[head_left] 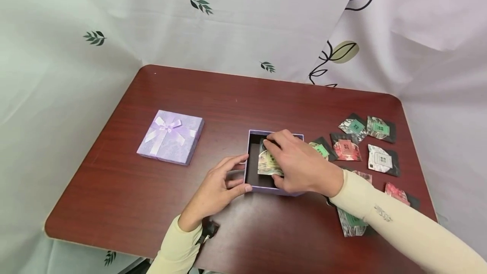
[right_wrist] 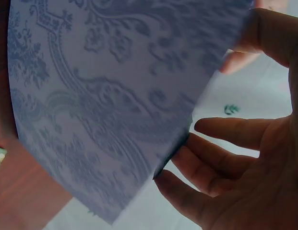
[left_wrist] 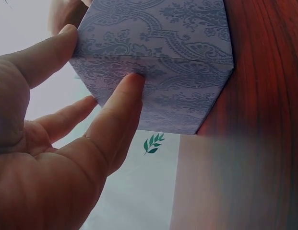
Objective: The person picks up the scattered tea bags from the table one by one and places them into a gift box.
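Note:
An open purple patterned box (head_left: 266, 190) with a dark inside stands on the table. At its left side is my left hand (head_left: 218, 189), with fingertips and thumb touching the wall. In the left wrist view, the fairly straight fingers rest against the patterned side of the box (left_wrist: 172, 91). Over the box, my right hand (head_left: 300, 164) grips a small flat packet (head_left: 265, 163) with a yellow label and a silvery picture. The right wrist view shows the packet's dark edge (right_wrist: 173, 152) at the fingers, above the rim; the rest is hidden behind the box wall.
A lilac lid with a ribbon bow (head_left: 169, 136) lies to the left. On the right are several similar packets, among them a red one (head_left: 346, 147), a white one (head_left: 380, 160) and a green one (head_left: 380, 129). My right forearm covers some of them.

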A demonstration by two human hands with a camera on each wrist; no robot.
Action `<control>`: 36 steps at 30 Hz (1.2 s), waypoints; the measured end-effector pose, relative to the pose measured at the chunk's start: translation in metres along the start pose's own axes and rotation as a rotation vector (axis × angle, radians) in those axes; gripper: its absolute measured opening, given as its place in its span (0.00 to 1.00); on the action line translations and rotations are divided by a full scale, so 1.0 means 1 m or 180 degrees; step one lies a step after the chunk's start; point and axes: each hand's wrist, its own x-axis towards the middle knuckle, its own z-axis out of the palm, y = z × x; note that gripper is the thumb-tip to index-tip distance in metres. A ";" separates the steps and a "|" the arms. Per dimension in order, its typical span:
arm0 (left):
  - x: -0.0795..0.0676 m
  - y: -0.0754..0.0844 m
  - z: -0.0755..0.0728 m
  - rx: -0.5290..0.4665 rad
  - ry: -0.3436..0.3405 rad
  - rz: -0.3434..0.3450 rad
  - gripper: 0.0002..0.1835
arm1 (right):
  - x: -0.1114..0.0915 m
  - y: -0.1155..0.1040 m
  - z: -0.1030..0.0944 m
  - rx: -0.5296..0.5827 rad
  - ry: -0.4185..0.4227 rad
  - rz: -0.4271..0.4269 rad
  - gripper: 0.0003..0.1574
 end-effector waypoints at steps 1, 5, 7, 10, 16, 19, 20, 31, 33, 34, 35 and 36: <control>0.000 0.000 0.000 -0.0003 -0.0008 0.0000 0.41 | 0.001 0.000 0.002 0.0005 -0.0028 -0.0005 0.49; 0.000 -0.001 0.000 -0.0015 -0.0032 0.0012 0.41 | 0.008 0.000 0.011 0.0013 -0.0120 -0.0048 0.48; 0.000 -0.001 0.000 -0.0011 -0.0032 0.0017 0.41 | 0.011 0.000 0.015 0.0017 -0.0160 -0.0071 0.48; 0.000 -0.001 0.000 0.0013 -0.0017 0.0014 0.41 | 0.016 0.001 0.020 0.0038 -0.0211 -0.0083 0.48; 0.000 -0.001 0.001 0.0013 -0.0019 0.0019 0.41 | 0.023 0.002 0.030 0.0095 -0.0385 -0.0055 0.46; 0.000 0.000 0.001 0.0001 -0.0030 0.0017 0.41 | 0.026 0.003 0.036 0.0094 -0.0463 -0.0055 0.46; 0.000 0.000 0.001 0.0003 -0.0032 0.0013 0.41 | 0.027 0.003 0.038 0.0094 -0.0493 -0.0052 0.47; 0.001 0.000 0.000 -0.0031 -0.0046 0.0015 0.41 | 0.034 0.004 0.053 0.0120 -0.0714 -0.0020 0.47; 0.001 0.000 0.000 -0.0044 -0.0046 0.0013 0.41 | 0.034 0.005 0.055 0.0097 -0.0727 -0.0026 0.48; 0.001 0.000 0.000 -0.0049 -0.0045 0.0012 0.41 | 0.035 0.005 0.055 0.0079 -0.0740 -0.0034 0.48; 0.001 0.000 0.000 -0.0053 -0.0042 0.0010 0.41 | 0.035 0.005 0.056 0.0064 -0.0759 -0.0047 0.48; 0.001 0.000 -0.001 -0.0056 -0.0038 0.0010 0.41 | 0.036 0.005 0.056 0.0052 -0.0781 -0.0059 0.48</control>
